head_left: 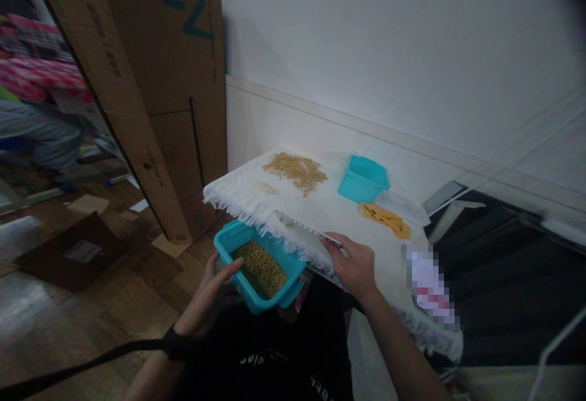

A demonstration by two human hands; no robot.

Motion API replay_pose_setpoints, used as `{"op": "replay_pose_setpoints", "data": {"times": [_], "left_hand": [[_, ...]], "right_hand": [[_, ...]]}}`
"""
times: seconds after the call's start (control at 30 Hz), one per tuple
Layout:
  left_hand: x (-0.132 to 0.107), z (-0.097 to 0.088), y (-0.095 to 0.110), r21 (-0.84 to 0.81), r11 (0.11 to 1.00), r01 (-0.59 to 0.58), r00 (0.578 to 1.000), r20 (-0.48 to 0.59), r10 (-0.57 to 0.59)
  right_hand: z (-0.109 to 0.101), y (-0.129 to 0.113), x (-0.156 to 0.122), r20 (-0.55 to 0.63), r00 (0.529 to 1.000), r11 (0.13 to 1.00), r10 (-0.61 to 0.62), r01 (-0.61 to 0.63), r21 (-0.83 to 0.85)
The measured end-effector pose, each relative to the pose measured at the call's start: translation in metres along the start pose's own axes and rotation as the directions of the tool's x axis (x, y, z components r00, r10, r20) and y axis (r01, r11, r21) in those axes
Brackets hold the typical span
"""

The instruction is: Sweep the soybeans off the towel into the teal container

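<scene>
My left hand (pixel 218 282) grips the near left side of a teal plastic tub (pixel 223 241), thumb over its rim. Yellowish beans (pixel 264 267), like soybeans, lie inside the tub, which sits just below the table's front edge. In my right hand (pixel 354 265) is a thin white strip (pixel 304 229) with marks or teeth along one edge; whether it is a ruler or a comb I cannot tell. The strip rests low over the cloth's edge, beside a few beans. Farther back, loose beans (pixel 295 170) are spread on the white fringed cloth (pixel 229 187), near a small pale heap (pixel 265 188).
A second teal tub (pixel 364 180) stands at the back of the table, with a clear plastic lid (pixel 405 207) and a crumpled orange packet (pixel 385 219) beside it. A tall cardboard box (pixel 174 71) rises at left. A white wall (pixel 366 41) closes the back.
</scene>
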State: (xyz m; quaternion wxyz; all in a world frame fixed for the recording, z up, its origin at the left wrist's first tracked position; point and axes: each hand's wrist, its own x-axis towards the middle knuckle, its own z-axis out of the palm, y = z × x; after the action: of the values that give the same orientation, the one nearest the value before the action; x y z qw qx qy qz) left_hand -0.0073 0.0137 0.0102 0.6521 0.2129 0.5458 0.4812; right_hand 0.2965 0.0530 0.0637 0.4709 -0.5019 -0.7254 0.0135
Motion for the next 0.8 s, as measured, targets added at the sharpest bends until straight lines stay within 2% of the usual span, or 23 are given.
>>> {"op": "replay_pose_setpoints", "data": {"times": [0.1, 0.2, 0.27, 0.33, 0.43, 0.6, 0.7, 0.8], "left_hand": [[0.003, -0.001, -0.001, -0.002, 1.0, 0.003, 1.0, -0.015, -0.003], [0.002, -0.001, -0.001, -0.009, 1.0, -0.007, 1.0, -0.025, 0.007], [-0.001, 0.001, 0.0, -0.019, 1.0, -0.014, 1.0, -0.028, 0.013], [-0.006, 0.004, 0.002, -0.029, 0.999, -0.015, 1.0, -0.018, 0.014], [-0.011, 0.007, 0.004, -0.036, 0.999, -0.031, 0.999, 0.017, 0.032], [-0.004, 0.005, 0.001, 0.014, 1.0, -0.006, 1.0, -0.027, 0.006], [0.003, 0.001, -0.001, 0.001, 1.0, -0.007, 1.0, -0.028, 0.007], [0.005, -0.001, -0.002, -0.002, 1.0, -0.024, 1.0, -0.005, 0.024]], "right_hand": [[-0.004, -0.009, -0.01, 0.039, 0.999, 0.999, -0.032, 0.032, 0.017], [-0.007, -0.016, -0.016, 0.067, 0.998, 1.0, -0.012, 0.011, 0.015], [-0.008, -0.018, -0.013, 0.052, 0.999, 1.0, 0.014, -0.015, 0.006], [-0.007, -0.014, -0.001, -0.019, 0.998, 0.999, 0.053, -0.053, -0.004], [-0.001, 0.005, 0.032, -0.171, 0.976, 0.99, 0.133, -0.139, -0.023], [0.007, 0.057, 0.087, -0.241, 0.946, 0.962, 0.219, -0.251, -0.111], [0.009, 0.079, 0.093, -0.262, 0.933, 0.951, 0.246, -0.285, -0.122], [0.01, 0.089, 0.085, -0.259, 0.934, 0.95, 0.244, -0.284, -0.129]]}}
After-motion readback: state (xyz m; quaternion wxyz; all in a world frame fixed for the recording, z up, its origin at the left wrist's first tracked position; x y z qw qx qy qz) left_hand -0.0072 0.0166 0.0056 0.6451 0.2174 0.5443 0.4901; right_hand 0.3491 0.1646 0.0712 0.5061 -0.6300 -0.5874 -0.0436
